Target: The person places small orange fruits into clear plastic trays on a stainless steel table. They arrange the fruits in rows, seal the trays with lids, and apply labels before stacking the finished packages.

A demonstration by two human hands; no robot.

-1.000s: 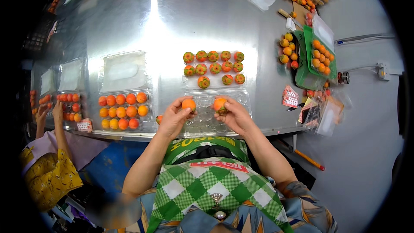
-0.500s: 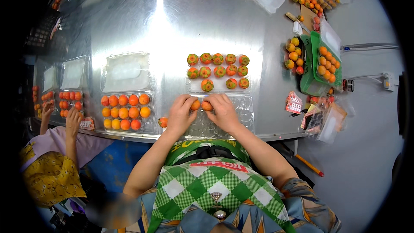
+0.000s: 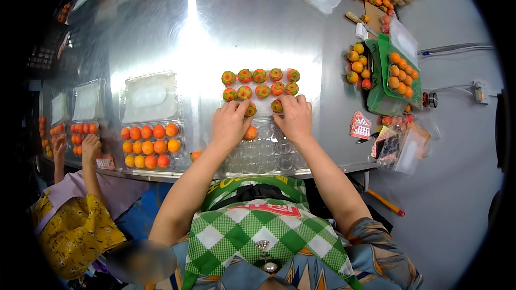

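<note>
My left hand [image 3: 231, 123] closes its fingertips on a persimmon [image 3: 250, 109] with a green leafy cap, at the near side of a white sheet [image 3: 262, 108]. Beside it, my right hand [image 3: 295, 119] pinches another persimmon [image 3: 277, 106] from its right. Beyond both hands, two rows of orange persimmons [image 3: 259, 76] lie cap up on the sheet. Closer to me is a clear plastic tray [image 3: 269, 162] with moulded cups. One persimmon [image 3: 250, 132] sits in its far row, next to my left hand, which hides the tray's far left corner.
A filled clear tray [image 3: 151, 146] with its lid open stands left, a loose persimmon [image 3: 195, 156] beside it. Green crates [image 3: 380, 96], a knife [image 3: 360, 23] and printed cards [image 3: 360, 125] lie right. A co-worker's hand [image 3: 91, 147] works at far left.
My hands have moved away from me, from the clear tray to the nearest persimmons on the sheet. One persimmon formerly between my fingers now sits in the tray. The whole view has shifted slightly.
</note>
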